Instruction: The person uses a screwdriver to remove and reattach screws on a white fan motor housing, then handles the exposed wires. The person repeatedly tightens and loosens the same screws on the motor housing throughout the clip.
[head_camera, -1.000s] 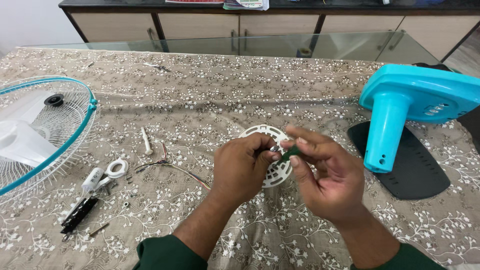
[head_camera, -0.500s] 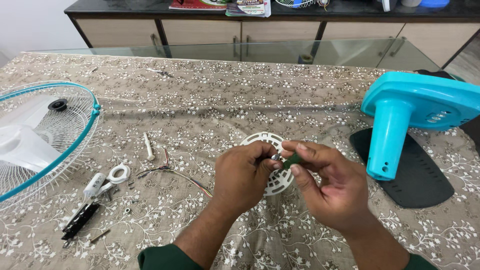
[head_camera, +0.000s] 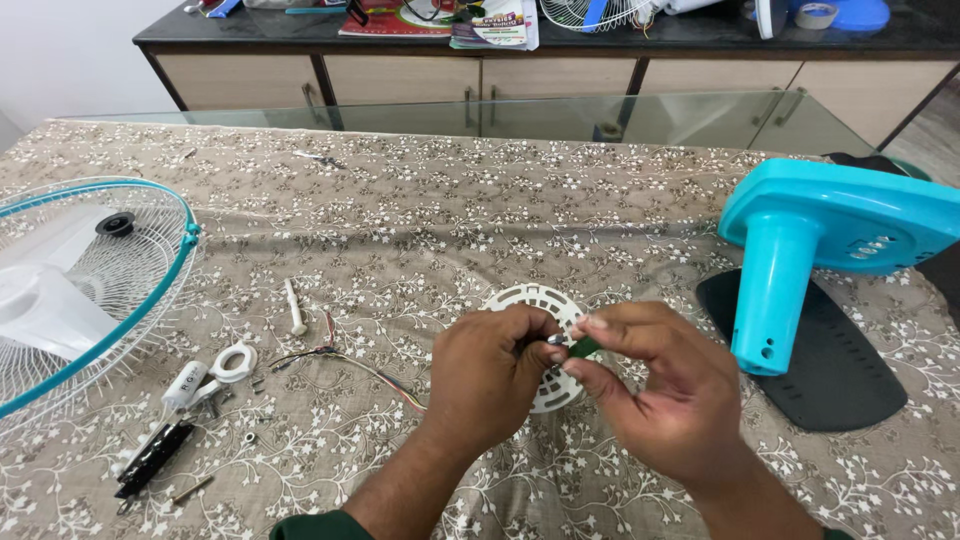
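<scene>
Both hands meet over the patterned tablecloth, just above a round white slotted plastic disc (head_camera: 535, 302). My left hand (head_camera: 490, 385) is curled, its fingertips pinching a small metal part that is mostly hidden. My right hand (head_camera: 660, 395) pinches a small green piece (head_camera: 583, 347) between thumb and forefinger, touching the left hand's fingertips. The disc lies partly hidden under both hands.
A turquoise fan stand (head_camera: 800, 250) lies on its black base (head_camera: 840, 370) at the right. A white fan guard with turquoise rim (head_camera: 90, 290) sits at the left. Loose wires (head_camera: 340, 360), a white peg (head_camera: 294, 308), a white ring part (head_camera: 215, 372), a black strip (head_camera: 155, 458) and screws lie between. A glass tabletop edge (head_camera: 560, 115) and a cabinet are behind.
The hands stay together over the disc with only small finger shifts. The view has tilted down slightly and moved a little closer.
</scene>
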